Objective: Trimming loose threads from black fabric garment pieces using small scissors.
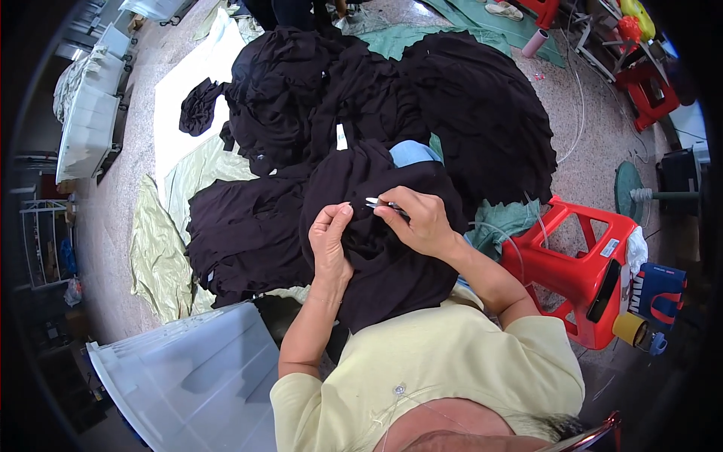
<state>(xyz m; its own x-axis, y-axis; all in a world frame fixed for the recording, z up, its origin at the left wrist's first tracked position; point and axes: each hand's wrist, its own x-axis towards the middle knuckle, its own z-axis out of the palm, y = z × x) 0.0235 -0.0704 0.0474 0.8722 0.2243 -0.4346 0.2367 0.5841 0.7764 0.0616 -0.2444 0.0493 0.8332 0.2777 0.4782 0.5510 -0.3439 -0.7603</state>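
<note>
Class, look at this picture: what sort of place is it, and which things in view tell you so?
Probably a small garment workshop. Heaps of black garments cover sheets on the floor, the right hand holds small metal snips against the garment pinched by the left hand, beside a red plastic stool.

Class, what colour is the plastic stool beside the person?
Red: the stool shows best in the head view.

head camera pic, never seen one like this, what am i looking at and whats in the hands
There is no machine here: a person wears a wide-angle camera on the head, looking down, so straight edges bend near the rim. The forearms rising from the bottom are the person's own. The left hand pinches a dark garment draped over the lap. The right hand holds a small metal tool, probably thread snips, against that cloth. Ahead, a pile of black garments lies on sheets on the floor. A red plastic stool stands on the right.
</note>
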